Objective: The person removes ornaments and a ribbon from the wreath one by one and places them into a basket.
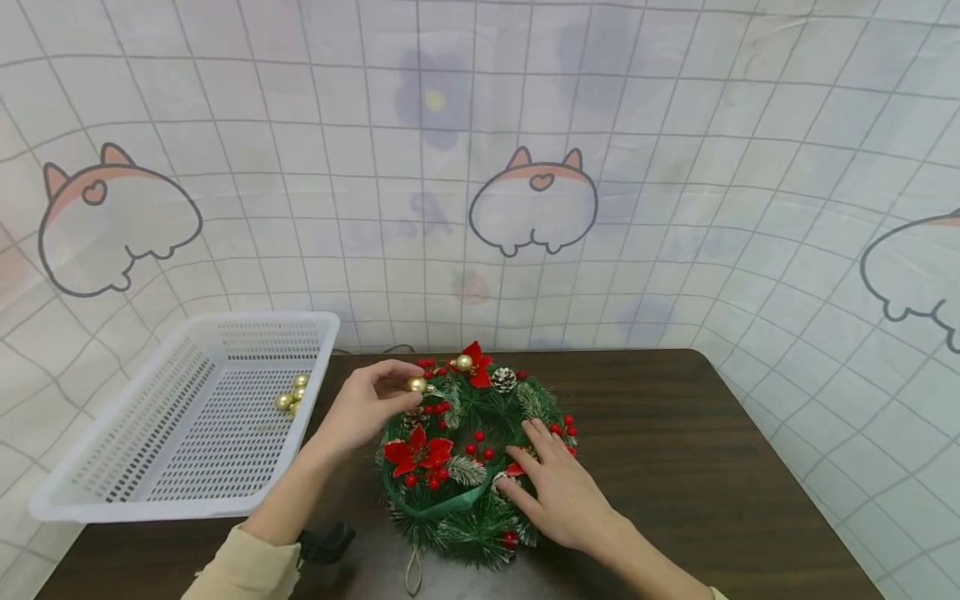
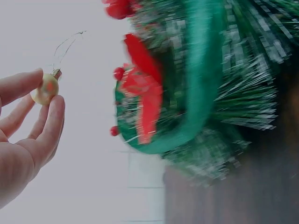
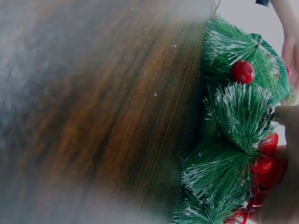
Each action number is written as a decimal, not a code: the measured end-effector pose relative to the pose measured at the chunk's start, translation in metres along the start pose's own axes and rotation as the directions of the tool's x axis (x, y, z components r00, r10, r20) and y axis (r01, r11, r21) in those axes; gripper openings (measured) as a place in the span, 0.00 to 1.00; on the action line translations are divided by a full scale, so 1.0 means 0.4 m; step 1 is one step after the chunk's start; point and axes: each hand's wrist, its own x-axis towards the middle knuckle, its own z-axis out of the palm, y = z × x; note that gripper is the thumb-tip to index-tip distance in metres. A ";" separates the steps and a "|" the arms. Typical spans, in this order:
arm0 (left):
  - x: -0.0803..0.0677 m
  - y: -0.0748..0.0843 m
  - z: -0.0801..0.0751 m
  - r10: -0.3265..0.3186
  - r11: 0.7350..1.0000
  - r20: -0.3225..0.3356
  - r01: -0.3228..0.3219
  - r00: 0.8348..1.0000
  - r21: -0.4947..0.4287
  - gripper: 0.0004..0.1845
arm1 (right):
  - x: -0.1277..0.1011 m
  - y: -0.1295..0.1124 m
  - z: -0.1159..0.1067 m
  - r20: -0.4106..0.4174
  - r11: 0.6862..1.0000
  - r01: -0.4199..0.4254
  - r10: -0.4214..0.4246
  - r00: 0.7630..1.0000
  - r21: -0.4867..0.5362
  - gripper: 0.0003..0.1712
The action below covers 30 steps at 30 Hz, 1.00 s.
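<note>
On the dark wood-grain table (image 1: pixel 652 433), right in front of the wearer: one artificial wreath (image 1: pixel 480 533), lying face up. Basically a ring, about as wide as deep, with a twine loop (image 1: pixel 413 572) at the near edge pointing back toward the wearer. Loads of bristly green needles with frosted tips, plus a velvety-looking red flower (image 1: pixel 417 452), glossy round berries (image 1: pixel 480 450), a scaly, white-tipped pinecone (image 1: pixel 504 380) and a smooth green band (image 1: pixel 442 505) curving round the near-left side.

Pinched between thumb and fingertips of the left hand (image 1: pixel 363 408), by the wreath's far-left edge: a shiny gold ball (image 1: pixel 417 384). Cap end pointing right, in toward the ring, with a thin, kinked wire trailing off it in the left wrist view. Right hand (image 1: pixel 566 496) resting on the wreath's right side, fingers spread apart.

Off to the left, a white perforated plastic basket (image 1: pixel 202 433), long axis running away from the wearer, with more gold balls (image 1: pixel 284 401) bunched along its right side.
</note>
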 end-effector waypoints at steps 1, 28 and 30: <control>0.000 0.009 -0.006 0.012 1.000 -0.004 -0.012 1.000 0.009 0.16 | 0.000 0.001 -0.001 -0.001 1.000 -0.002 0.002 1.000 0.000 0.36; 0.016 0.111 -0.215 0.016 0.993 0.012 -0.017 1.000 0.115 0.21 | 0.001 -0.001 -0.003 0.003 1.000 0.000 0.000 1.000 0.004 0.36; 0.015 0.109 -0.233 0.013 0.994 0.018 -0.015 1.000 0.111 0.22 | 0.001 -0.002 -0.002 0.006 1.000 0.000 0.000 1.000 0.008 0.36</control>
